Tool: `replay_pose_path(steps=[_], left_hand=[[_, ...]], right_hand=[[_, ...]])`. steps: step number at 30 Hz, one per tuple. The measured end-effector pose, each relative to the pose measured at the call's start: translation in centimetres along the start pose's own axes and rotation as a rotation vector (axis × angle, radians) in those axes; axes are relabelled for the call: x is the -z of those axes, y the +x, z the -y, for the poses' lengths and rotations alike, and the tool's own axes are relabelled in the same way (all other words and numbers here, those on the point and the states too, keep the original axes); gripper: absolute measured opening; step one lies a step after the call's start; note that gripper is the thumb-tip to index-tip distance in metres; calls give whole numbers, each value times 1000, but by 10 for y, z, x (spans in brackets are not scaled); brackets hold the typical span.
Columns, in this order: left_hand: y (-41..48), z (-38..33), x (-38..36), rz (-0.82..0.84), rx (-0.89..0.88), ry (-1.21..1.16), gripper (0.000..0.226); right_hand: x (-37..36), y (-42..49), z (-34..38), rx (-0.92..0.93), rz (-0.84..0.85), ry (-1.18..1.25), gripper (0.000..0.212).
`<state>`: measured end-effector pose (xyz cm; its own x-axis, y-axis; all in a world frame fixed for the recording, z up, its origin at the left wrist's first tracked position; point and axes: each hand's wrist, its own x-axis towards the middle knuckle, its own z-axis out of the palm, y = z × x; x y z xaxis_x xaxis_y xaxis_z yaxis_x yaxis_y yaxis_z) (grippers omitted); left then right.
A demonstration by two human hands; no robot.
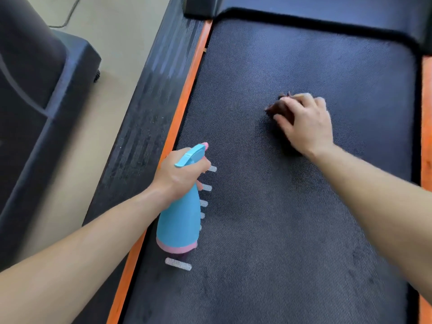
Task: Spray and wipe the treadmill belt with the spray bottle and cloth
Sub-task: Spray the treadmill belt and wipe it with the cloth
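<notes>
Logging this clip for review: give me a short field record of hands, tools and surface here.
treadmill belt: dark, textured, white marks near its left edge
side strip: orange, along the belt's left edge
left hand: grips the spray bottle round its neck
spray bottle: blue, pink base, by the belt's left edge
right hand: holds the cloth down mid-belt
cloth: dark, bunched, mostly hidden under the hand

Left hand (181,173) grips spray bottle (181,213); right hand (306,123) presses cloth (278,106) onto belt (292,206).
</notes>
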<state>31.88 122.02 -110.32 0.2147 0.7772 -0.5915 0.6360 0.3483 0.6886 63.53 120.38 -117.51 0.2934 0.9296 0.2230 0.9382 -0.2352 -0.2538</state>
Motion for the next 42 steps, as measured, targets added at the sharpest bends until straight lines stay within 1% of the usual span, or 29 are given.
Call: replay_pose_path(steps=[2,3,5,8,10,11,13,14,15,18,20,21,22,24,26,28,30,31,35,37,39,42], left_hand=[[3,-5,-1,12,-12,-11,4],[5,-7,-3,16,-15,-20,9],[7,-11,-6,26,-9,-33,14],[10,-21,-14,27,12,-49,15],[12,-29,-19,34,28,-48,14],[12,-34,-23,41,33,-41,14],[11,-43,-29,58,31,-34,22],[10,-47,-33,74,24,-31,26],[9,-50,-37,87,21,-17,30],[1,-55,-50,96,37,49,41],[-6,-57,-60,129,35,86,39],[-10,-59,-66,155,31,94,35],[-13,-61,-72,183,27,102,33],[-18,-65,-83,227,16,131,39],[-24,-69,-94,249,-1,161,38],[-29,-71,-105,250,-18,159,43],[-35,-71,-116,264,-13,165,53],[-38,-70,-121,280,-8,177,53],[-45,-70,-140,327,-25,219,34],[-44,-73,-151,357,-56,242,20],[-43,-75,-161,370,-95,302,6],[-41,-75,-178,413,-129,365,4]], right_hand=[[-5,15,-6,-61,104,-30,43],[-7,11,1,-46,119,-46,42],[-8,-21,23,57,110,-67,40],[-7,-117,64,271,125,-3,34],[-4,-163,78,396,94,18,34],[-5,-168,76,433,90,13,34],[-10,-154,69,478,93,-20,35],[-13,-142,64,460,87,-42,36],[-15,-127,58,398,67,-61,36],[-15,-83,29,104,26,-116,37],[-8,-72,12,-12,35,-113,41],[-3,-78,8,-21,38,-106,42],[0,-92,7,10,34,-108,42],[5,-140,10,155,37,-98,39],[14,-197,7,287,82,-51,37],[24,-241,2,306,94,-21,37],[28,-262,0,262,88,-23,37],[30,-266,0,245,84,-25,37],[31,-263,4,231,59,-48,37],[33,-266,7,146,36,-61,38],[38,-273,2,5,5,-61,38],[50,-300,-18,-149,-2,-78,39]])
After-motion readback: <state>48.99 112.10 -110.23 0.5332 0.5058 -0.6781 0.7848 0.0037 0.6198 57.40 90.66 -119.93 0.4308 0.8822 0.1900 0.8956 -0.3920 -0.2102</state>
